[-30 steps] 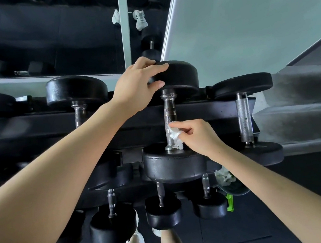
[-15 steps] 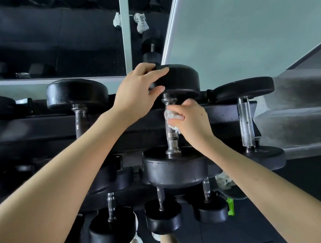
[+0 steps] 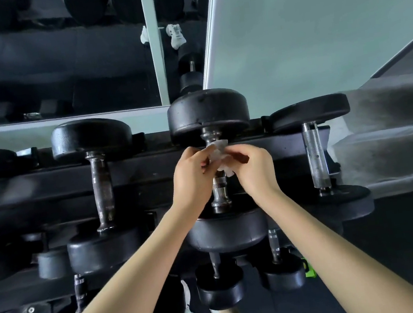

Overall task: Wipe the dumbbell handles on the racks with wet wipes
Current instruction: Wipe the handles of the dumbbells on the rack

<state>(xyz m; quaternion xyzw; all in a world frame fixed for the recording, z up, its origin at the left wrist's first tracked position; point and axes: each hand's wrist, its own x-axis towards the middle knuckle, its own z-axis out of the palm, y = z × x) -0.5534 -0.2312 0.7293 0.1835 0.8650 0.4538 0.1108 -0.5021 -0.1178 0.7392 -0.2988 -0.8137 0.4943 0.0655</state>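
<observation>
A black dumbbell [image 3: 207,115] lies on the top tier of the rack [image 3: 149,169], its steel handle [image 3: 220,193] running toward me. Both hands meet over the upper half of that handle. My left hand [image 3: 192,178] and my right hand [image 3: 253,169] each pinch the white wet wipe [image 3: 217,152], which is bunched in front of the handle. The handle's lower part shows below the hands. To the left lies a dumbbell with a dark handle [image 3: 102,189]; to the right, one with a bright knurled handle [image 3: 315,154].
Smaller dumbbells [image 3: 219,287] fill the lower tier. A mirror [image 3: 53,58] behind the rack reflects the gym floor and white shoes. A pale wall [image 3: 314,21] rises at the right, with grey steps [image 3: 388,136] beside the rack. My feet show at the bottom.
My left hand has left the dumbbell's far weight and come down to the handle. It now pinches the wipe together with my right hand, which stayed near the handle's upper part.
</observation>
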